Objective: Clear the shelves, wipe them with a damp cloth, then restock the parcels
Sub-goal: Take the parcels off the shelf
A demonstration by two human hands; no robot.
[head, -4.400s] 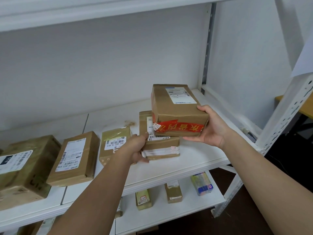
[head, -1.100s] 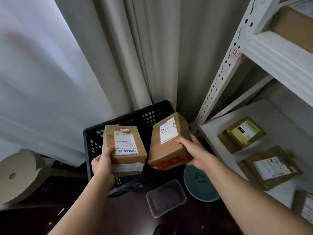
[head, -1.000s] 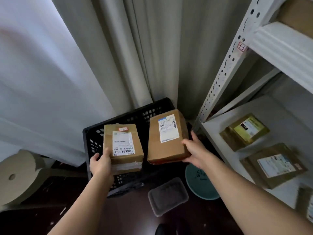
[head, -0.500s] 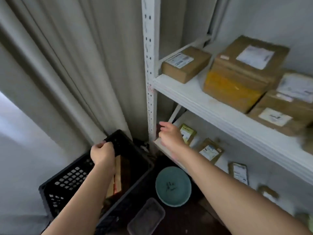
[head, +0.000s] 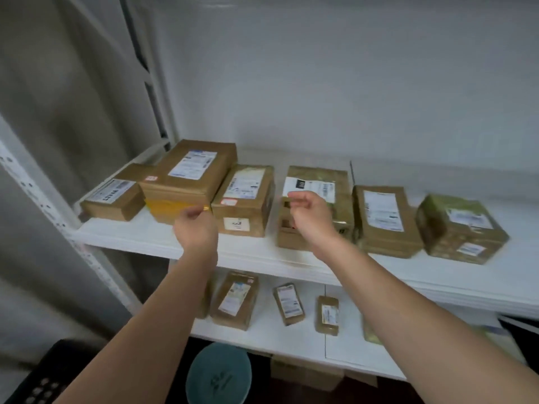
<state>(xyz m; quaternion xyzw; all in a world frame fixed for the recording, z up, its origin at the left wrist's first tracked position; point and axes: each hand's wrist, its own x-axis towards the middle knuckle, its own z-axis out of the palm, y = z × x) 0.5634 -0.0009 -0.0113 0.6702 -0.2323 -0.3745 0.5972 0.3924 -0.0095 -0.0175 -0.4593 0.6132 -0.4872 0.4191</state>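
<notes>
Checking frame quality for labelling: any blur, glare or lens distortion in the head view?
Head view: motion blur throughout, so the parcel labels are unreadable; both the left hand and right hand are soft-edged. Wide-angle bending bows the shelf edge and upright. Lighting is dim and even, without glare; the floor is dark.

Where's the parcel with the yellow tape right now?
In the head view, the parcel with the yellow tape sits on the upper shelf toward its left end, just beyond the empty left hand.
</notes>
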